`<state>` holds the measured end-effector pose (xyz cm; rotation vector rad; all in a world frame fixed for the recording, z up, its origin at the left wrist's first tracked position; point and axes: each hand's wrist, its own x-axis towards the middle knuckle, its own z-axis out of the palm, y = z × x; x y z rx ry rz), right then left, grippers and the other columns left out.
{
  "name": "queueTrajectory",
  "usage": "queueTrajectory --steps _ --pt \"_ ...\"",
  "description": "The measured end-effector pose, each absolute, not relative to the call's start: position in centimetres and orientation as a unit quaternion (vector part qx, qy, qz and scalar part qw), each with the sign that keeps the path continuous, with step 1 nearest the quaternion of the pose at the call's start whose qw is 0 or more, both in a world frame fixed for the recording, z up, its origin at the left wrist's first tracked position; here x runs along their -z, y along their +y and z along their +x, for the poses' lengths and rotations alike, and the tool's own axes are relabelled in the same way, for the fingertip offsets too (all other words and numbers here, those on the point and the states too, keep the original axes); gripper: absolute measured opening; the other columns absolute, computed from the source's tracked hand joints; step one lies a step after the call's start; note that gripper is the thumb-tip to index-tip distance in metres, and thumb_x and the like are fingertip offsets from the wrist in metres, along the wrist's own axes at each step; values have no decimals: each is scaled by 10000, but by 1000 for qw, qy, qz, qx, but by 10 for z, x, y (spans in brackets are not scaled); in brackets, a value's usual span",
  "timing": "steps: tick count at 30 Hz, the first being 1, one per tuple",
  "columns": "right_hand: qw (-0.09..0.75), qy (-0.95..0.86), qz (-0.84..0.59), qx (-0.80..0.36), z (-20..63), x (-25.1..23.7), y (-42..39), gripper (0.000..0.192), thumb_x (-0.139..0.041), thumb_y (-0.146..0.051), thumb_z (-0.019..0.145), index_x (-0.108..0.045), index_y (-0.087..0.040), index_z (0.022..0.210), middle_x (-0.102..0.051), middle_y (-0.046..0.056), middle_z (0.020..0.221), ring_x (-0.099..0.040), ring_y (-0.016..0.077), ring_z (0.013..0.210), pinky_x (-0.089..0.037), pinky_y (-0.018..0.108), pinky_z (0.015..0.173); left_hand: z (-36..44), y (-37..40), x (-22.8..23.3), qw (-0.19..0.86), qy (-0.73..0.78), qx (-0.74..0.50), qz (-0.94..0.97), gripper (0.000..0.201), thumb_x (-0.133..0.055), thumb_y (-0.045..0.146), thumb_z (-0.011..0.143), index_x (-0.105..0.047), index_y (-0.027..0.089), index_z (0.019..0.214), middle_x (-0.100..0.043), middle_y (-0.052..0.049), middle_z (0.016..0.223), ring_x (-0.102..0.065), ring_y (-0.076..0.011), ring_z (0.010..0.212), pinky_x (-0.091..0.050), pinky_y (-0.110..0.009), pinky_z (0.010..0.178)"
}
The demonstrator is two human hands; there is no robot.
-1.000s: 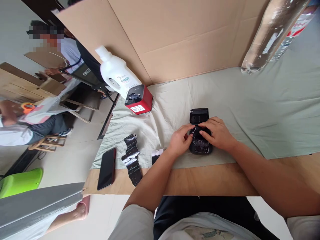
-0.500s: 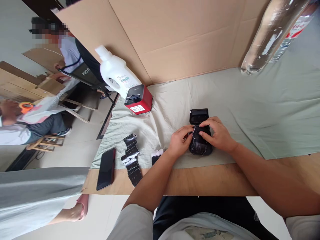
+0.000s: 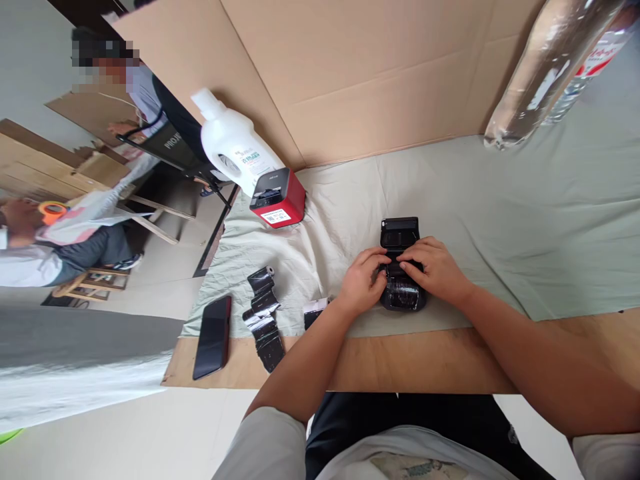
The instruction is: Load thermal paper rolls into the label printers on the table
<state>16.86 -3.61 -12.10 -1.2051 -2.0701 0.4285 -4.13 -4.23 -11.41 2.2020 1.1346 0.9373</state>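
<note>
A small black device (image 3: 399, 225), which looks like a portable label printer, lies on the cloth with its lid tipped back. A roll of shiny black paper (image 3: 404, 293) sits in its body. My left hand (image 3: 364, 281) is at the device's left side, fingers bent onto the roll's edge and thumb lower down. From the right, my right hand (image 3: 435, 268) pinches the loose upper end of the paper between thumb and forefinger. My fingers partly hide the middle of the device.
On the left lie a phone (image 3: 213, 339), a crumpled black strip (image 3: 264, 320) and another small roll (image 3: 316, 311). Behind stand a red and black box (image 3: 281, 199), a white jug (image 3: 240, 147) and a cardboard panel (image 3: 380, 73). Bottles (image 3: 535, 80) lean at the right. People sit at far left.
My fingers have shifted slightly on the black paper, and its white edge no longer shows. The passing person at lower left has moved; the foot is out of view.
</note>
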Motion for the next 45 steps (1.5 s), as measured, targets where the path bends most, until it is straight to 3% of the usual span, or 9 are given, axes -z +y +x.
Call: queueTrajectory --steps 4,7,12,16,20,23,31,39,45 --pt "399 -773 -466 -159 171 116 -37 283 -496 -381 958 -741 -249 904 -745 78 1000 -628 264 994 -470 488 963 -42 -42 113 222 404 -329 824 263 -477 99 877 -672 180 1033 -621 -121 1293 -570 -235 1237 -466 -425 1081" --pt "482 -672 -540 -157 177 118 -32 395 -440 -527 973 -698 -242 1066 -698 116 1128 -609 274 1099 -480 484 991 -43 -42 114 231 404 -338 818 282 -465 107 891 -662 175 1080 -626 -122 1283 -582 -220 1218 -489 -400 1049" --pt "484 -592 -516 -386 182 134 -21 682 -239 -726 952 -511 -263 1372 -578 112 1412 -546 253 1310 -487 468 1042 -43 -42 112 220 386 -356 822 322 -417 72 882 -703 195 963 -653 -97 1241 -590 -204 1101 -500 -405 979" --pt "493 -586 -478 -431 181 130 -24 624 -237 -694 974 -630 -271 1212 -669 75 1276 -593 239 1244 -463 480 1070 -42 -45 106 180 365 -359 840 326 -416 68 848 -706 216 823 -676 -74 1078 -551 -221 1063 -479 -421 958" --pt "456 -611 -504 -407 181 118 -28 522 -396 -669 939 -701 -246 920 -729 68 1025 -660 246 1060 -500 467 998 -45 -48 107 147 411 -429 791 228 -452 124 848 -651 220 792 -567 -72 899 -545 -213 937 -491 -387 850" --pt "400 -626 -566 -356 182 118 -26 472 -582 -662 830 -681 -223 973 -714 90 1023 -676 249 933 -548 442 863 -46 -45 115 150 481 -455 734 135 -466 205 896 -597 220 925 -568 -67 933 -554 -207 925 -487 -377 833" --pt "192 -701 -620 -294 188 111 -29 548 -534 -742 834 -645 -213 930 -701 67 692 -658 237 625 -463 341 543 -35 -41 127 250 544 -280 750 408 -474 478 965 -607 167 1194 -606 -156 1292 -452 -312 1278 -327 -542 1124" --pt "326 -642 -540 -436 176 114 -38 682 -736 -606 748 -522 -227 1273 -728 85 1025 -712 264 903 -585 426 755 -38 -43 116 621 429 -377 537 843 -791 534 731 -355 263 1399 -593 -102 1257 -628 -226 1081 -528 -391 934" --pt "335 -636 -463 -519 174 117 -38 697 -813 -517 705 -515 -249 1275 -668 110 1236 -665 294 1115 -568 484 912 -36 -41 116 645 426 -379 509 829 -874 479 630 -459 251 1311 -618 -78 1160 -628 -216 1039 -521 -369 927"
